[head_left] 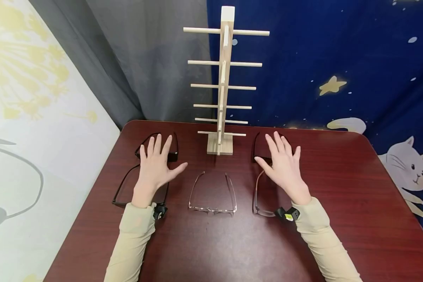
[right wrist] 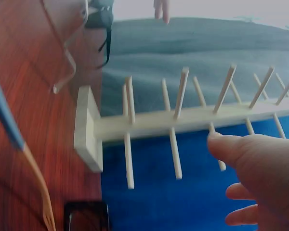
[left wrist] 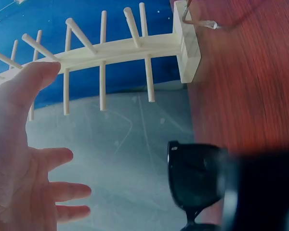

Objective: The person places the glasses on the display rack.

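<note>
So both hands are spread flat, gripping nothing. Nearest, thin wire glasses (head_left: pixel 212 194) lie between the left hand (head_left: pixel 155 166) and right hand (head_left: pixel 285 168); they look light and bendy, best pinched at the bridge. Black sunglasses (head_left: pixel 156 147) sit under the left fingertips, the rack (head_left: pixel 221 86) beyond.
</note>
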Demonstrator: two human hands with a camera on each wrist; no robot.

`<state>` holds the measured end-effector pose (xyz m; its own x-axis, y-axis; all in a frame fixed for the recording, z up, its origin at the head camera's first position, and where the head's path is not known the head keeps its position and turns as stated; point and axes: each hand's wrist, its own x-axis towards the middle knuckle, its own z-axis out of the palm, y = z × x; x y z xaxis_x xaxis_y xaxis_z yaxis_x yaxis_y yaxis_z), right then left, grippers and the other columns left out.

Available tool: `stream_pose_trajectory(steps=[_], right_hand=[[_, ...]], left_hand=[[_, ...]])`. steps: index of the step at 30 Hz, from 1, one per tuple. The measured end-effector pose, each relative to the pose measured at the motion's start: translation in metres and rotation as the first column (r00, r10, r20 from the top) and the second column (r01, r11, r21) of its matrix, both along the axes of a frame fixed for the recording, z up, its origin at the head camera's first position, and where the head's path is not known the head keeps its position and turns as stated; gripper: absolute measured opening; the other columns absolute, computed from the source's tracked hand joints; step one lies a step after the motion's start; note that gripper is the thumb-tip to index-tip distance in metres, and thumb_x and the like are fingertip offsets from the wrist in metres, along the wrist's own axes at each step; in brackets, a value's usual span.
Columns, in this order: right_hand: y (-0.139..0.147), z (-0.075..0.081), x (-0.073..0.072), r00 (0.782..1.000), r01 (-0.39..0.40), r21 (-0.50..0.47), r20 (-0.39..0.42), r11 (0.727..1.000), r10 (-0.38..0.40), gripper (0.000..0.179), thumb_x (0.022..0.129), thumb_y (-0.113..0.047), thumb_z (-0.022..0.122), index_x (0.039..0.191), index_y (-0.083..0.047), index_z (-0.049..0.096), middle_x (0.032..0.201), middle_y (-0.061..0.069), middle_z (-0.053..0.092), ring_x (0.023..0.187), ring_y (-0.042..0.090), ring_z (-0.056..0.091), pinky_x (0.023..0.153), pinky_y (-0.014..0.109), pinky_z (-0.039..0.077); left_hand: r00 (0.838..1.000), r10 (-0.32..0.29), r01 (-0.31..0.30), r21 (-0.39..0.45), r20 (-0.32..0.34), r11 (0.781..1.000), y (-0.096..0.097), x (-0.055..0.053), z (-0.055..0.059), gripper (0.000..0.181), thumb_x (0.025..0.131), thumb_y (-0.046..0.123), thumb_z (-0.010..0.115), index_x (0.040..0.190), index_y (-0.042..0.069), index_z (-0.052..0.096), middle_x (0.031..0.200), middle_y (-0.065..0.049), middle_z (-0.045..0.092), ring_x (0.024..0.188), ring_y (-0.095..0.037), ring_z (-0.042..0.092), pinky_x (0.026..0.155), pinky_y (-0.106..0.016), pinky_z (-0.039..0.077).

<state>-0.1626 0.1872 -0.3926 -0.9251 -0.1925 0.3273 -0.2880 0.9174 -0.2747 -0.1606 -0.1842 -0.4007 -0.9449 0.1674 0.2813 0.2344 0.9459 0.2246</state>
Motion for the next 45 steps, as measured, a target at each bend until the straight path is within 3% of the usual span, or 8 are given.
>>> stream_pose_trajectory(steps=[5, 15, 26, 32, 39, 45], right_hand=[[-0.015, 0.002, 0.007, 0.998, -0.058, -0.072, -0.034, 0.996, 0.055, 0.068, 0.086, -0.042, 0.064, 0.140, -0.008, 0.041, 0.145, 0.019, 0.036, 0.130, 0.039, 0.034, 0.102, 0.069, 0.019], [-0.048, -0.005, 0.016, 0.981, -0.186, -0.179, -0.096, 0.966, 0.171, 0.057, 0.083, -0.029, 0.070, 0.128, 0.001, 0.052, 0.129, 0.023, 0.052, 0.115, 0.039, 0.050, 0.092, 0.053, 0.044], [-0.084, -0.013, 0.019, 0.963, -0.269, -0.214, -0.050, 0.939, 0.264, 0.049, 0.084, -0.023, 0.070, 0.124, 0.001, 0.056, 0.123, 0.018, 0.057, 0.111, 0.033, 0.055, 0.088, 0.047, 0.048], [-0.108, -0.017, 0.019, 0.938, -0.347, -0.217, -0.067, 0.912, 0.341, 0.044, 0.083, -0.019, 0.071, 0.120, 0.002, 0.058, 0.118, 0.017, 0.060, 0.108, 0.031, 0.056, 0.089, 0.045, 0.048], [-0.143, -0.022, 0.025, 0.893, -0.448, -0.190, -0.062, 0.873, 0.445, 0.040, 0.084, -0.020, 0.070, 0.117, 0.000, 0.060, 0.113, 0.013, 0.063, 0.103, 0.027, 0.059, 0.084, 0.038, 0.052], [-0.177, -0.026, 0.035, 0.856, -0.510, -0.149, 0.005, 0.847, 0.516, 0.034, 0.087, -0.024, 0.067, 0.113, -0.002, 0.063, 0.107, 0.010, 0.067, 0.099, 0.023, 0.062, 0.081, 0.035, 0.053]], left_hand=[[0.999, -0.025, 0.026, 0.022, -0.032, 0.999, -0.014, 0.008, 0.001, 0.089, 0.077, 0.056, 0.062, 0.146, 0.009, 0.030, 0.146, -0.025, 0.029, 0.135, -0.042, 0.020, 0.107, -0.064, 0.013], [1.000, -0.016, 0.015, 0.056, 0.013, 0.998, -0.049, 0.024, -0.006, 0.086, 0.081, 0.050, 0.063, 0.145, 0.006, 0.029, 0.144, -0.027, 0.031, 0.133, -0.043, 0.026, 0.106, -0.060, 0.022], [1.000, -0.008, 0.007, 0.050, 0.009, 0.999, -0.081, 0.040, -0.020, 0.082, 0.080, 0.037, 0.068, 0.137, -0.011, 0.035, 0.134, -0.033, 0.040, 0.122, -0.047, 0.039, 0.094, -0.059, 0.040], [0.996, 0.051, -0.055, 0.058, 0.078, 0.997, -0.101, 0.052, -0.027, 0.072, 0.084, 0.028, 0.067, 0.134, -0.015, 0.038, 0.131, -0.035, 0.043, 0.118, -0.049, 0.041, 0.084, -0.061, 0.044], [0.972, 0.105, -0.125, 0.085, 0.211, 0.988, -0.115, 0.062, -0.028, 0.057, 0.091, 0.022, 0.058, 0.131, -0.015, 0.042, 0.126, -0.037, 0.046, 0.114, -0.052, 0.044, 0.079, -0.064, 0.044], [0.977, 0.107, -0.130, 0.112, 0.184, 0.985, -0.121, 0.066, -0.032, 0.043, 0.091, 0.015, 0.056, 0.121, -0.016, 0.052, 0.112, -0.036, 0.056, 0.100, -0.049, 0.055, 0.074, -0.060, 0.048]])
